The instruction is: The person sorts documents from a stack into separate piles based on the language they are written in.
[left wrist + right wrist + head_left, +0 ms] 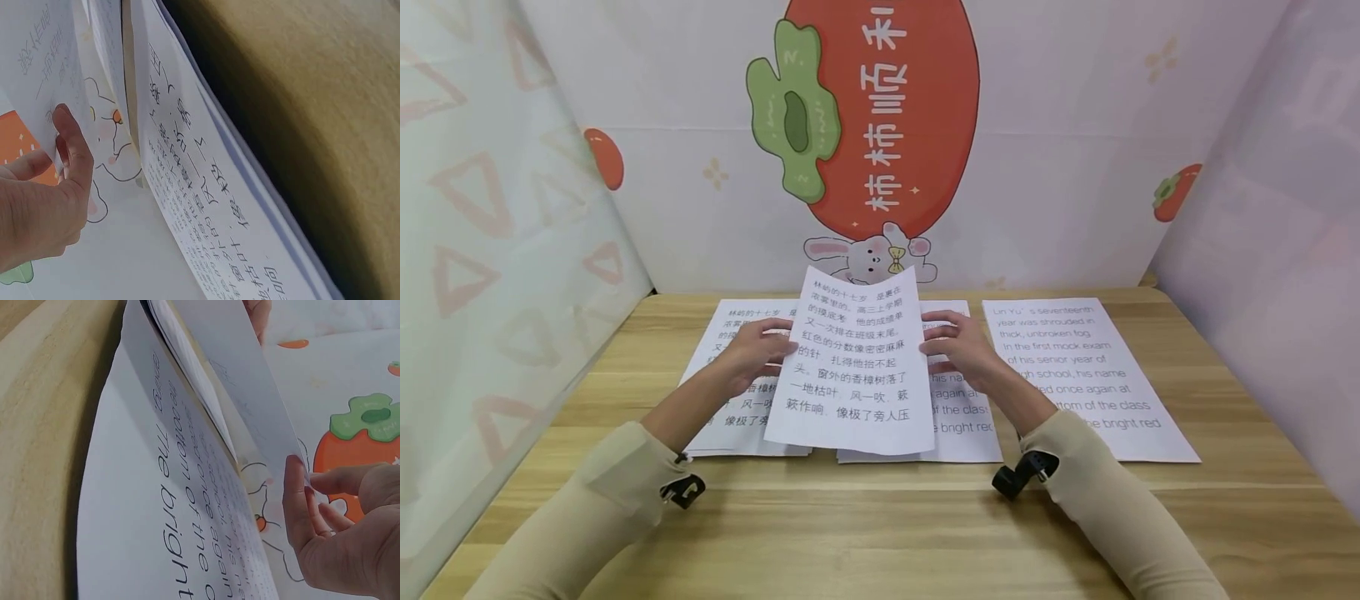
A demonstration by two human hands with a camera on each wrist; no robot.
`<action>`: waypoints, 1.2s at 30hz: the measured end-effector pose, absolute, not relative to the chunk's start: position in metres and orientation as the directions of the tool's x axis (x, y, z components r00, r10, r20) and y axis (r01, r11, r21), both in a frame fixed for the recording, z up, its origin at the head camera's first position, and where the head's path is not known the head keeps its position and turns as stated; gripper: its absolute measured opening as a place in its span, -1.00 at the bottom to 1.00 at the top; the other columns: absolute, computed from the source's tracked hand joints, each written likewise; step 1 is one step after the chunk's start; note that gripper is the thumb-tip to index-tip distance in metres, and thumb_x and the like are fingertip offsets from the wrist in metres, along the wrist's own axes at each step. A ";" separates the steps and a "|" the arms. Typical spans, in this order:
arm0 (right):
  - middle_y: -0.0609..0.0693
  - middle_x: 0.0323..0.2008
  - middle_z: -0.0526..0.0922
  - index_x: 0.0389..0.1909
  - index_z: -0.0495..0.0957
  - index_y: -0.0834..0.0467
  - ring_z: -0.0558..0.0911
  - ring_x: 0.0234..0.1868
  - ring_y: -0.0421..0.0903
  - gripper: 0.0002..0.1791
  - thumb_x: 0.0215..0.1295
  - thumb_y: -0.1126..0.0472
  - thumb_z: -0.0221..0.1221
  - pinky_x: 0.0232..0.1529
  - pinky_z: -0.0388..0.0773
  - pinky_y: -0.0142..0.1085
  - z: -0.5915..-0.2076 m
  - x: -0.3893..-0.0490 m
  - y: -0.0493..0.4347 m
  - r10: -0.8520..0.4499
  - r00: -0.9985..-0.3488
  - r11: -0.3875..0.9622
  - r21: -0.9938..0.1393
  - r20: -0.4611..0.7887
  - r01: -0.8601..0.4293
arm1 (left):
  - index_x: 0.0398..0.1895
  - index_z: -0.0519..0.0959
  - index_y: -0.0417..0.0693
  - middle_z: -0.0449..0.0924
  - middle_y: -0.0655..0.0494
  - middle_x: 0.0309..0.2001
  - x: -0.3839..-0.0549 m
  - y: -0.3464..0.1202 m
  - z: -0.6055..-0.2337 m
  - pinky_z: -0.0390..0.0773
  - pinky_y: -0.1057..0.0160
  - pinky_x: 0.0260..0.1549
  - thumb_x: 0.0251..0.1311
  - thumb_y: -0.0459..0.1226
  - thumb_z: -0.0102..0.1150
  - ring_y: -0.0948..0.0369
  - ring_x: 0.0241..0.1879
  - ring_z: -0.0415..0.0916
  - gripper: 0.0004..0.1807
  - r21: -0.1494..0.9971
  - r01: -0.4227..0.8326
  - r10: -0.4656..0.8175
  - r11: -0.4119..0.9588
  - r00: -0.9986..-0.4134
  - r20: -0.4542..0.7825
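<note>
Between both hands a white paper sheet (853, 367) printed with Chinese text is held up off the table, slightly bowed, its text facing the head camera. My left hand (756, 354) pinches its left edge; in the left wrist view the thumb and fingers (74, 147) meet on the paper. On the opposite edge my right hand (958, 346) pinches it the same way, as the right wrist view shows with its fingers (297, 494). Below the left hand lies a Chinese-text paper stack (707, 437). English-text paper (966, 417) lies under the raised sheet and right hand, partly hidden.
More English-text paper (1045, 333) lies at the right, partly covered by the right forearm. All the paper rests on a wooden table (865, 533). A white backdrop with a large persimmon drawing (917, 167) stands behind the table, with pale hangings on both sides.
</note>
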State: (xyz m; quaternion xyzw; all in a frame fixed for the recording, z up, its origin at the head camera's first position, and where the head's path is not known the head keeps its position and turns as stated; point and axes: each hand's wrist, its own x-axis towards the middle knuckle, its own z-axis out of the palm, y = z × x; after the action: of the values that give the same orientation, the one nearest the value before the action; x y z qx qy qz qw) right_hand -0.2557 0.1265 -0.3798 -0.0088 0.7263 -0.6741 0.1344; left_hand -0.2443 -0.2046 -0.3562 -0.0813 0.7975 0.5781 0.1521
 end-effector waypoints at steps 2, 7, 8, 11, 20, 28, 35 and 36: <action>0.10 -0.07 0.62 0.45 0.37 0.21 0.68 -0.17 -0.09 -0.36 0.36 0.48 0.23 -0.21 0.79 -0.20 -0.380 -0.256 0.123 -0.193 -0.963 0.087 -0.981 -0.187 0.173 | 0.55 0.27 -0.17 0.58 -0.24 0.22 -0.244 -0.207 -0.356 0.73 0.26 -0.14 0.47 -0.39 0.10 0.10 -0.08 0.68 -0.39 0.900 -0.298 0.045 0.318 -0.944 -0.328; 0.13 -0.04 0.61 0.44 0.39 0.19 0.68 -0.15 -0.06 -0.36 0.35 0.48 0.23 -0.24 0.78 -0.23 -0.380 -0.258 0.117 -0.191 -0.963 0.094 -0.980 -0.189 0.174 | 0.55 0.25 -0.22 0.60 -0.18 0.15 -0.243 -0.215 -0.354 0.73 0.27 -0.15 0.44 -0.43 0.11 0.18 -0.15 0.68 -0.37 0.905 -0.292 0.044 0.309 -0.946 -0.321; 0.13 -0.04 0.61 0.44 0.39 0.19 0.68 -0.15 -0.05 -0.36 0.35 0.48 0.23 -0.24 0.79 -0.22 -0.380 -0.258 0.116 -0.193 -0.964 0.096 -0.981 -0.185 0.169 | 0.55 0.24 -0.22 0.59 -0.18 0.15 -0.243 -0.217 -0.354 0.73 0.27 -0.14 0.44 -0.43 0.11 0.20 -0.16 0.67 -0.37 0.906 -0.293 0.044 0.306 -0.946 -0.321; 0.13 -0.05 0.61 0.43 0.40 0.17 0.68 -0.14 -0.03 -0.37 0.34 0.48 0.23 -0.24 0.79 -0.20 -0.381 -0.261 0.113 -0.196 -0.964 0.092 -0.982 -0.179 0.164 | 0.56 0.22 -0.24 0.56 -0.20 0.19 -0.242 -0.221 -0.354 0.73 0.27 -0.13 0.44 -0.44 0.10 0.22 -0.16 0.67 -0.36 0.908 -0.290 0.044 0.302 -0.947 -0.317; 0.18 0.01 0.61 0.44 0.39 0.19 0.68 -0.07 0.01 -0.34 0.33 0.51 0.24 -0.21 0.80 -0.17 -0.384 -0.263 0.102 -0.217 -0.956 0.076 -0.980 -0.197 0.184 | 0.54 0.21 -0.28 0.59 -0.14 0.11 -0.238 -0.236 -0.356 0.73 0.28 -0.15 0.47 -0.45 0.05 0.27 -0.21 0.67 -0.39 0.904 -0.291 0.024 0.313 -0.949 -0.313; 0.26 0.21 0.58 0.49 0.36 0.18 0.72 0.01 0.10 -0.32 0.36 0.53 0.20 -0.11 0.78 -0.12 -0.383 -0.259 0.094 -0.266 -0.940 0.060 -0.977 -0.212 0.203 | 0.57 0.19 -0.24 0.66 0.16 -0.08 -0.238 -0.250 -0.354 0.65 0.36 -0.31 0.47 -0.46 0.05 0.35 -0.27 0.61 -0.37 0.904 -0.290 -0.017 0.313 -0.954 -0.300; 0.26 0.24 0.56 0.53 0.30 0.15 0.67 0.13 0.16 -0.26 0.35 0.51 0.21 -0.02 0.76 -0.08 -0.384 -0.257 0.086 -0.332 -0.916 0.041 -0.974 -0.223 0.222 | 0.59 0.15 -0.20 0.62 0.17 -0.05 -0.236 -0.258 -0.352 0.61 0.38 -0.34 0.49 -0.46 0.02 0.36 -0.28 0.60 -0.36 0.905 -0.293 -0.033 0.309 -0.954 -0.298; 0.26 0.24 0.55 0.54 0.28 0.14 0.66 0.13 0.17 -0.25 0.35 0.51 0.21 0.00 0.76 -0.07 -0.384 -0.257 0.085 -0.341 -0.913 0.042 -0.974 -0.224 0.224 | 0.59 0.15 -0.20 0.61 0.15 -0.03 -0.235 -0.259 -0.351 0.61 0.38 -0.35 0.49 -0.46 0.02 0.35 -0.27 0.59 -0.36 0.905 -0.292 -0.036 0.311 -0.955 -0.296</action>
State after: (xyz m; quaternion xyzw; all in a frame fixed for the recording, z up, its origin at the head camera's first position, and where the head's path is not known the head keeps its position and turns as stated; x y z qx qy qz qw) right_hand -0.2568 0.0848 -0.3842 -0.0424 0.6923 -0.6907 0.2043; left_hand -0.2353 -0.2585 -0.3513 -0.1021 0.8020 0.5780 0.1107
